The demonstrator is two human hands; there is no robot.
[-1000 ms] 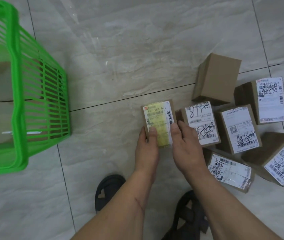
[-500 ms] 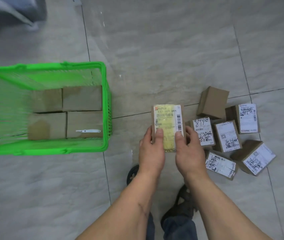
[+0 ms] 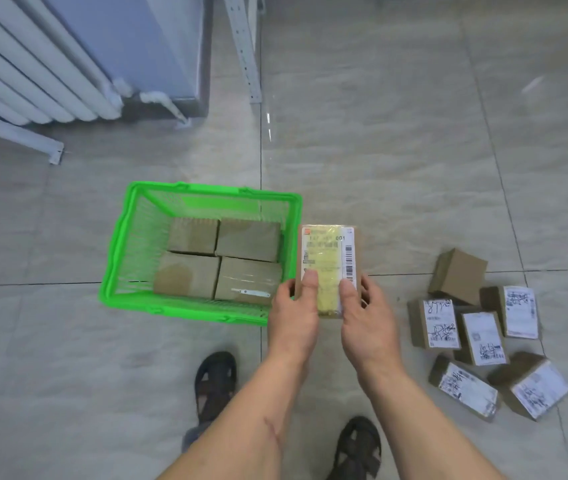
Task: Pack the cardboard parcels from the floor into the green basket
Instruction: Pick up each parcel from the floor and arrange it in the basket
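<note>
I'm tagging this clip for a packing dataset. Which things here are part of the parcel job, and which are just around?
Part of the job:
- green basket, four parcels inside
- held parcel, gripped by left hand and right hand
- six floor parcels

Just around:
- white radiator
- perforated metal strut
- blue-grey cabinet

The held parcel [image 3: 328, 268] has a label whose top line ends in "001"; the rest of it, and the floor parcels' [image 3: 483, 334] labels, are illegible.
</note>
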